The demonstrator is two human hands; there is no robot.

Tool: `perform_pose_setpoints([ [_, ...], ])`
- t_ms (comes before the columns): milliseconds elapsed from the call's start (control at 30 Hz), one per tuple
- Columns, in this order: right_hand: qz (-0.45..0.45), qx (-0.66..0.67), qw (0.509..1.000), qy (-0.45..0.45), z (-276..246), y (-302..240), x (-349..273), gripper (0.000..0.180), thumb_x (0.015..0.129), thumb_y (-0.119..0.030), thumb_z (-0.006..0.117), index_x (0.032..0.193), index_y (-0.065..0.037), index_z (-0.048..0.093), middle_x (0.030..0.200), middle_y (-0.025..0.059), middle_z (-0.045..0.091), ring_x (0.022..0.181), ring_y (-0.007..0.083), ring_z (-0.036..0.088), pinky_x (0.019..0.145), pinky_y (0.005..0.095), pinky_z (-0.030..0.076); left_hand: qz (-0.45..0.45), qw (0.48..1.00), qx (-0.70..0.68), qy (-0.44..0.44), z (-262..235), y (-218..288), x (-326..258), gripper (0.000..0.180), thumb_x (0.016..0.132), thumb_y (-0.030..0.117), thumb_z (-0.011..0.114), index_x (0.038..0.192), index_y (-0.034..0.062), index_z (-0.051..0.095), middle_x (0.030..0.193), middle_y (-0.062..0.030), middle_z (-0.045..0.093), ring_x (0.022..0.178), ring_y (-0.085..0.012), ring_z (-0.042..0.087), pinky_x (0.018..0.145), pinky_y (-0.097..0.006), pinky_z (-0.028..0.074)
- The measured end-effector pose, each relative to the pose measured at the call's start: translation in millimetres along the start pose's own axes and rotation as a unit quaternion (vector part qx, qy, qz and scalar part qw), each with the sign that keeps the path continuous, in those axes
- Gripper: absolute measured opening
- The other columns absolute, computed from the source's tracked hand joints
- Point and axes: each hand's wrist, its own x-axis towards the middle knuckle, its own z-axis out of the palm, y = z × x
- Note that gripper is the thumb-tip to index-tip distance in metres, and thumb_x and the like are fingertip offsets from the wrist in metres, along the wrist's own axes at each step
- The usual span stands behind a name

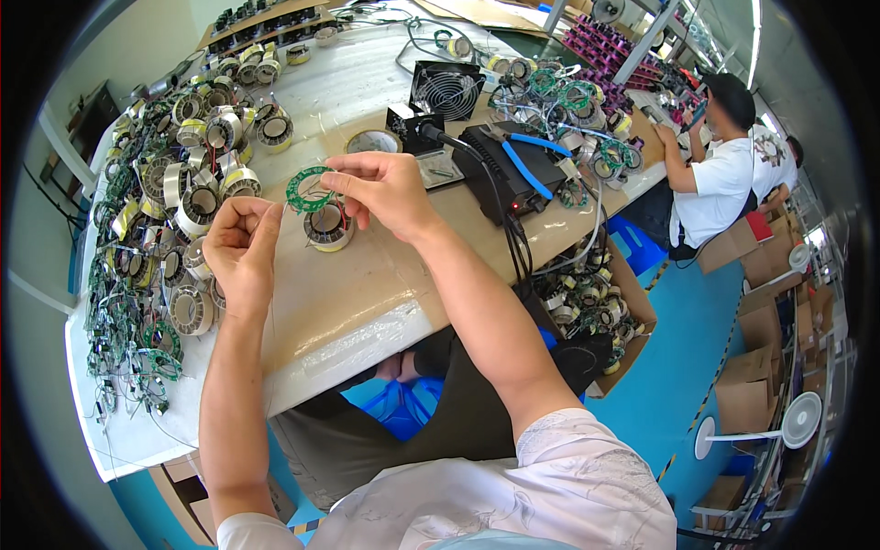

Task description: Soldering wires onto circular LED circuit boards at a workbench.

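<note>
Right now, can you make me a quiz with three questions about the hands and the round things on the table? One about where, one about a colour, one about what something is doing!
1. Where does the wound coil sit?
A. On the table between the two hands
B. On the blue floor
C. Inside the cardboard box

2. What colour is the thin ring-shaped board?
A. Red
B. Green
C. White

3. What is the right hand doing?
A. Lying flat on the table
B. Gripping the blue-handled pliers
C. Pinching the ring-shaped board with its fingertips

Answers:
1. A, the coil rests on the table, with the left hand at its left and the right hand just above it.
2. B, the board is plainly green.
3. C, thumb and forefinger close on the ring's edge, while the blue-handled pliers lie untouched on the black box.
</note>
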Motion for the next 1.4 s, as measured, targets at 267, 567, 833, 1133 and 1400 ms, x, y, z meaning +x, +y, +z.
perform_pose_setpoints([
  [267,-0.003,-0.007,1.000,-0.002,1,-1,-1,0.031,0.089,-0.014,0.077,0.112,0.006,0.070,0.080,0.0063,0.072,0.056,0.0065,0.061,0.041,0.0208,0.046,0.089,0.994,0.027,-0.050,2,-7,6,0.009,0.091,0.001,0.066,0.093,0.0049,0.059,0.103,-0.0073,0.067,0.097,-0.0130,0.059,0.088,-0.028,0.046],
  [567,-0.001,-0.015,1.000,-0.013,0,-2,-1,0.032,0.090,-0.015,0.075,0.114,0.007,0.070,0.083,0.0065,0.073,0.058,0.0062,0.062,0.043,0.0205,0.046,0.126,0.982,0.019,-0.141,10,-9,5,0.009,0.091,-0.002,0.059,0.095,0.0043,0.054,0.111,-0.0161,0.070,0.122,-0.0301,0.056,0.106,-0.043,0.040],
  [833,-0.003,-0.019,1.000,-0.012,-1,1,0,0.032,0.091,-0.016,0.075,0.113,0.006,0.070,0.084,0.0069,0.073,0.058,0.0070,0.062,0.043,0.0211,0.046,0.110,0.984,0.021,-0.138,11,-11,6,0.011,0.091,-0.004,0.058,0.096,0.0034,0.052,0.107,-0.0169,0.071,0.121,-0.0301,0.057,0.105,-0.043,0.041],
  [1133,0.084,0.131,0.952,0.264,-10,-14,-26,0.027,0.094,-0.026,0.070,0.101,-0.001,0.067,0.085,0.0101,0.071,0.047,0.0075,0.051,0.038,0.0240,0.036,0.108,0.985,0.009,-0.130,12,-13,5,0.012,0.091,-0.005,0.057,0.095,0.0036,0.050,0.107,-0.0180,0.071,0.121,-0.0294,0.058,0.104,-0.040,0.042],
  [1400,0.016,0.186,0.897,0.402,-34,-3,-19,0.020,0.099,-0.020,0.062,0.104,0.000,0.062,0.089,0.0104,0.071,0.044,0.0078,0.048,0.037,0.0257,0.039,0.099,0.986,0.018,-0.132,7,-13,6,0.007,0.094,-0.003,0.054,0.095,0.0029,0.051,0.108,-0.0171,0.070,0.123,-0.0301,0.056,0.105,-0.043,0.041],
])
